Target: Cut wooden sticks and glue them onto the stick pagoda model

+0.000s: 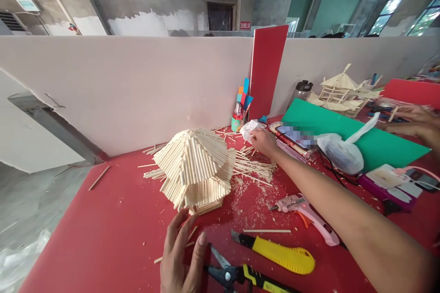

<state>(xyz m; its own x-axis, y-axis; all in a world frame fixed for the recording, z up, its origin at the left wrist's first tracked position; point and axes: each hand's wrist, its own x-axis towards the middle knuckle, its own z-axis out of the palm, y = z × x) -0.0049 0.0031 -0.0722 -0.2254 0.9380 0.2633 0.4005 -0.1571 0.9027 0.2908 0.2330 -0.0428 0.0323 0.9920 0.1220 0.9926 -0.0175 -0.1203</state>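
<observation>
Reaching across the table, my right hand (264, 142) has its fingers closed on a crumpled white tissue (250, 129). My left hand (182, 254) is near the front edge with fingers spread, holding nothing. Just beyond its fingertips stands a pavilion model (195, 165) with a two-tiered roof of pale wooden sticks. Beside the left thumb lie pruning shears (228, 274) with black and yellow handles. A yellow utility knife (283, 252) rests to their right, its blade end pointing left. Under my right forearm sits a pink glue gun (305, 215) with a small red light on.
Loose sticks (256, 169) and wood shavings litter the red table (85, 238). A green cup of tools (236, 122) stands by a red board (268, 71). To the right are a phone (297, 137), a plastic bag (340, 151), a green board (388, 144) and another person's hands (409, 121).
</observation>
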